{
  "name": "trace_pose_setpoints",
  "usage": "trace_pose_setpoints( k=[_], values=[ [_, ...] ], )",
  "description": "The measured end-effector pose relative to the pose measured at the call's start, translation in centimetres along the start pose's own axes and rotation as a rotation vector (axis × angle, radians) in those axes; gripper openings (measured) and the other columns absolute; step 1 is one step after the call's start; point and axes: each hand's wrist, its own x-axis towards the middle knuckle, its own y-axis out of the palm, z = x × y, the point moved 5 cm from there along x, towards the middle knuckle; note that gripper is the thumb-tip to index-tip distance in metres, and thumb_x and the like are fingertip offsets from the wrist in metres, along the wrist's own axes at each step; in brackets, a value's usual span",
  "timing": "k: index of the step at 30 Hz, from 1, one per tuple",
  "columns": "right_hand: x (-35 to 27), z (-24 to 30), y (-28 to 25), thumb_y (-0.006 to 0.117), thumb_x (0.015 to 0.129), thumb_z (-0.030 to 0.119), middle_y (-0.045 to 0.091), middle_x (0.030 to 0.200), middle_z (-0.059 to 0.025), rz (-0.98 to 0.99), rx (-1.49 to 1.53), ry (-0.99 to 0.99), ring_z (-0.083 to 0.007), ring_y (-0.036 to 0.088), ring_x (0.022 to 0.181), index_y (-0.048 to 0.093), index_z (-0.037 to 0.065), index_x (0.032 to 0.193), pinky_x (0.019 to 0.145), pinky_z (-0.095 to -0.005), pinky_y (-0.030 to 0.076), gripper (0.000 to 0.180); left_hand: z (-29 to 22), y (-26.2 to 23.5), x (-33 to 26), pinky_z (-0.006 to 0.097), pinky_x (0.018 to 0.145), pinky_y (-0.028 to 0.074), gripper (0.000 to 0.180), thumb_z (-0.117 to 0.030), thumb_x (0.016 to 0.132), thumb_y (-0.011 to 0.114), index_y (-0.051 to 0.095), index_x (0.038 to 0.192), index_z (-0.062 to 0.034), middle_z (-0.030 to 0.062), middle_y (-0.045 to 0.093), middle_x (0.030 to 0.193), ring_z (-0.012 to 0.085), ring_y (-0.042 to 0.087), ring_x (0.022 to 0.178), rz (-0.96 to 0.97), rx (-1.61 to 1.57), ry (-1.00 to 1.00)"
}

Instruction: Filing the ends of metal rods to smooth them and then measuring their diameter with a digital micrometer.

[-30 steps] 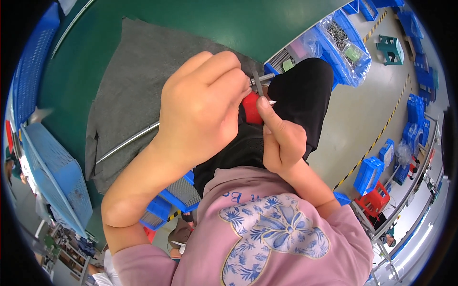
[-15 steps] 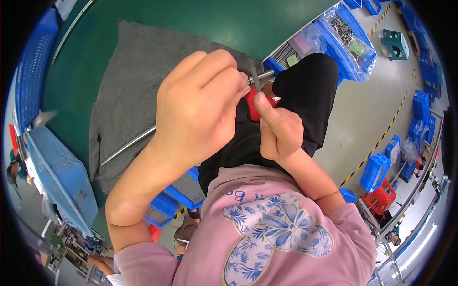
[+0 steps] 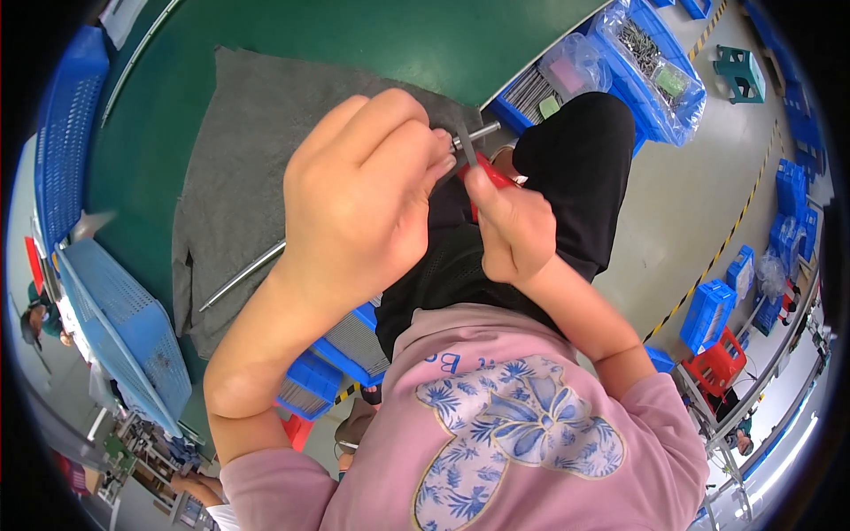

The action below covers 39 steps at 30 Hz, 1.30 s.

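Bare left hand (image 3: 359,195): fingers together, clamped on slim, round silver metal rod (image 3: 482,133); rod's end juts past fingertips. Bare right hand (image 3: 518,230): closed on thin, flat dark-grey strip (image 3: 467,144), crossing rod near that end (contact cannot be told). Grey cloth sheet (image 3: 248,159): behind left hand; green tabletop (image 3: 381,35) extends beyond far edge. Blue plastic bin (image 3: 509,115): near rod's tip, limiting room rightward.

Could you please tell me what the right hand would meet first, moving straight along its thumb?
Probably the silver rod held in the left hand, though depth is unclear here.
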Motion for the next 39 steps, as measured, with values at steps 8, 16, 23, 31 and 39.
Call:
trace_pose_setpoints(
  k=[8, 16, 23, 31, 39],
  values=[
    [0.3, -1.6, 0.3, 0.049, 0.066, -0.010, 0.047, 0.056, -0.0059, 0.018, -0.064, -0.192, -0.0183, 0.045, 0.042, 0.047, -0.007, 0.115, 0.043, -0.0260, 0.038, 0.049, -0.1, 0.0, 0.0, 0.031, 0.048, 0.039, 0.017, 0.004, 0.054, 0.063, 0.052, 0.066, -0.0021, 0.0060, 0.047, 0.067, 0.0223, 0.047, 0.056, 0.015, -0.012, -0.019],
    [0.3, -1.9, 1.6, 0.052, 0.058, -0.003, 0.035, 0.048, -0.0014, -0.120, -0.121, -0.271, -0.0140, 0.035, 0.035, 0.054, -0.001, 0.109, 0.034, -0.0251, 0.029, 0.052, 0.1, 0.0, -0.1, 0.031, 0.048, 0.038, 0.017, 0.004, 0.053, 0.063, 0.051, 0.064, -0.0022, 0.0061, 0.047, 0.066, 0.0228, 0.048, 0.056, 0.015, -0.023, -0.040],
    [0.7, -2.1, 1.3, 0.053, 0.058, -0.004, 0.037, 0.048, -0.0005, -0.150, -0.166, -0.276, -0.0132, 0.036, 0.036, 0.056, -0.001, 0.107, 0.034, -0.0249, 0.030, 0.049, 0.3, 0.1, 0.2, 0.032, 0.048, 0.039, 0.018, 0.003, 0.053, 0.063, 0.051, 0.065, -0.0025, 0.0064, 0.048, 0.066, 0.0235, 0.048, 0.056, 0.020, -0.013, -0.040],
    [2.2, -1.3, 1.2, 0.052, 0.055, -0.005, 0.035, 0.045, -0.0001, -0.199, -0.112, -0.241, -0.0128, 0.033, 0.034, 0.056, -0.001, 0.107, 0.033, -0.0246, 0.027, 0.052, -0.1, 0.0, -0.1, 0.032, 0.049, 0.039, 0.018, 0.003, 0.054, 0.063, 0.051, 0.067, -0.0023, 0.0061, 0.048, 0.067, 0.0237, 0.048, 0.057, 0.010, 0.003, -0.004],
    [3.4, -1.7, 1.2, 0.050, 0.054, -0.006, 0.037, 0.044, 0.0006, -0.247, -0.052, -0.282, -0.0129, 0.034, 0.033, 0.055, 0.001, 0.109, 0.033, -0.0243, 0.029, 0.056, 0.0, 0.0, 0.1, 0.032, 0.049, 0.039, 0.018, 0.003, 0.053, 0.063, 0.051, 0.066, -0.0022, 0.0062, 0.048, 0.067, 0.0234, 0.048, 0.057, 0.018, 0.008, 0.003]
  ],
)
